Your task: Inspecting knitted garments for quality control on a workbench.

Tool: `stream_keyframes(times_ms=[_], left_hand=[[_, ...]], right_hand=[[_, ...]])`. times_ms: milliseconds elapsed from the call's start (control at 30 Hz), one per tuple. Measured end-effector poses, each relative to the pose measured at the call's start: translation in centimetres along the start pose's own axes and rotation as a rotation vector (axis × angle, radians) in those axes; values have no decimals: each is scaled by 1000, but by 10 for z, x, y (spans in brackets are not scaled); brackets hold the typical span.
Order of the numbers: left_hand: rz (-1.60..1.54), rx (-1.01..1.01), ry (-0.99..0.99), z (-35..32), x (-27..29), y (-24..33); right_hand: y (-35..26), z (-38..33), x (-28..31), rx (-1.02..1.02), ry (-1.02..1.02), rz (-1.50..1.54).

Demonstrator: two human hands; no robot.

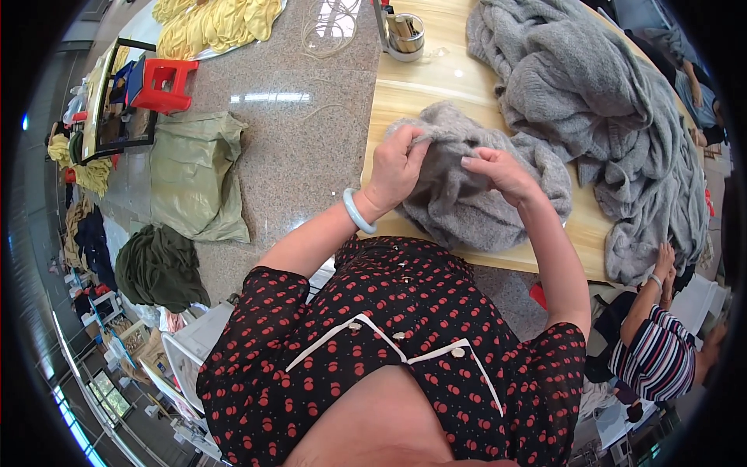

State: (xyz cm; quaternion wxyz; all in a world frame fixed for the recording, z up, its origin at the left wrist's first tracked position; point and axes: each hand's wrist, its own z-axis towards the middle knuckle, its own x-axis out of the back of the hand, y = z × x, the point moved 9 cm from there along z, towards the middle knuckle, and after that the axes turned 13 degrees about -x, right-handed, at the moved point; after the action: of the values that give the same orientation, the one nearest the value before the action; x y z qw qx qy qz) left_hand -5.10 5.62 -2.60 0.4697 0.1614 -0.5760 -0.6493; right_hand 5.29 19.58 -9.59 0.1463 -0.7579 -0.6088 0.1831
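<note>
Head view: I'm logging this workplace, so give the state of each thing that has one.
Gray garment in front: crumpled
Left grip: pinching the garment's edge
Right grip: at the fabric, pinch unclear
Pale bangle: worn
Gray fabric at right: heaped
Metal cup: open-topped, holding tools
Yellow cloth: piled
Olive sack: wrinkled
Dark green cloth: heaped

Gray cloth [459,206] under the fingers [406,140] hid part of the counter [443,86]. Yellow cloth [222,27] far to their left got cut off.

A black, red-dotted top [373,288] is filling the lower centre, its sheer sleeves [261,335] flanking a white-edged collar [467,377] and pale buttons [457,352]; a pale bangle [352,208] is showing left of centre.
</note>
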Motion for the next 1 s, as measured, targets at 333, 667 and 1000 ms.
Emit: stream_keyframes(times_ms=[333,667,1000], left_hand=[[-100,-68,-125,13,5,8],[-53,282,-196,-4,15,-32],[-1257,918,-361,-37,-51,40]], right_hand=[[-50,-21,-7,523,8,58],[-24,-20,-29,88,-173,429],[-106,-99,-22,1047,992,-908]])
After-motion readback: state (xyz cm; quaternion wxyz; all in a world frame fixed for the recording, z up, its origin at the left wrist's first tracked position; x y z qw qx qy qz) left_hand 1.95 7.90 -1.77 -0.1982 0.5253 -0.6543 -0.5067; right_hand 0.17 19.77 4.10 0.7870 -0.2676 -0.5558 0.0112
